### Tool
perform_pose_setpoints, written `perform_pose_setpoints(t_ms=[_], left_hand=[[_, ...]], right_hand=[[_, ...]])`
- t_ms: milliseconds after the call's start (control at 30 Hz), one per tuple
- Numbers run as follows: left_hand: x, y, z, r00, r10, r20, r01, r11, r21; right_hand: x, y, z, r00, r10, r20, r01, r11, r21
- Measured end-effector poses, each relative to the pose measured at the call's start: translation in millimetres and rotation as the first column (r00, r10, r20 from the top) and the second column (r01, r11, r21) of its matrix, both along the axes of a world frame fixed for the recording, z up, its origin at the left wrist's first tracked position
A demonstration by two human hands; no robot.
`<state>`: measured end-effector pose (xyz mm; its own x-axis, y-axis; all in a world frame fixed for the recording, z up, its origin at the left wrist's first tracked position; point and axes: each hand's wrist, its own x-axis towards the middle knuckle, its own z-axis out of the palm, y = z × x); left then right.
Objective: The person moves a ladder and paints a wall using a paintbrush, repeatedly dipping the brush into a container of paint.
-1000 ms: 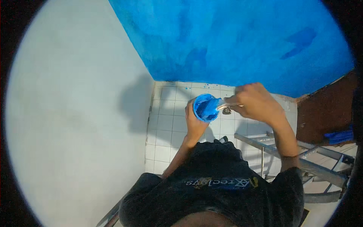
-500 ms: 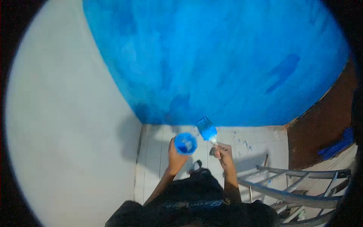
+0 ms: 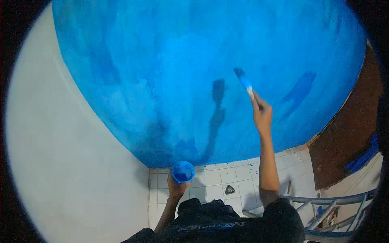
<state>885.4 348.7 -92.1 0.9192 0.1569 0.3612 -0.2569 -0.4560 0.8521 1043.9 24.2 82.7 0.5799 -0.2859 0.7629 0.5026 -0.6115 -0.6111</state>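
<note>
My right hand is raised with its fingers closed round the handle of a paintbrush. The brush points up and left, its bristles dark and blue with paint, in front of the blue wall; I cannot tell whether they touch it. Lower down, my left hand grips a blue paint cup from below and the side. Blue paint shows inside the cup's open top. A shadow of the arm and brush falls on the wall left of the brush.
A white wall meets the blue one on the left. White floor tiles carry blue drips and a small dark triangular object. At lower right stands a metal ladder; beyond it is a brown panel with a blue smear.
My right hand has lifted the brush from near the cup up in front of the blue wall, arm extended. The cup in my left hand appears lower and further left. The view has tilted up.
</note>
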Motion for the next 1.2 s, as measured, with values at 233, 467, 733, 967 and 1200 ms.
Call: perform_pose_setpoints(t_ms=[233, 467, 733, 967, 1200], left_hand=[[43.4, 1.0, -16.4, 0.992, -0.119, -0.032, 0.117, 0.992, -0.045], [91.2, 25.0, 5.7, 0.966, -0.248, -0.077, 0.236, 0.961, -0.143], [147.4, 59.0, -11.6, 0.954, -0.298, -0.013, 0.297, 0.953, -0.064], [156.8, 69.7, 5.5, 0.944, -0.328, -0.037, 0.322, 0.939, -0.118], [167.6, 97.0, -40.9, 0.924, -0.378, -0.051, 0.357, 0.905, -0.232]], right_hand=[[101.4, 19.7, 81.8, 0.894, -0.322, 0.312, 0.399, 0.888, -0.227], [105.2, 79.3, -95.1, 0.934, -0.354, -0.049, 0.297, 0.846, -0.444], [117.6, 37.2, -13.1, 0.842, -0.222, -0.492, -0.070, 0.859, -0.507], [85.9, 30.0, 255.4, 0.944, -0.325, 0.054, 0.273, 0.680, -0.681], [99.0, 69.2, 146.0, 0.865, -0.337, 0.371, 0.479, 0.777, -0.408]])
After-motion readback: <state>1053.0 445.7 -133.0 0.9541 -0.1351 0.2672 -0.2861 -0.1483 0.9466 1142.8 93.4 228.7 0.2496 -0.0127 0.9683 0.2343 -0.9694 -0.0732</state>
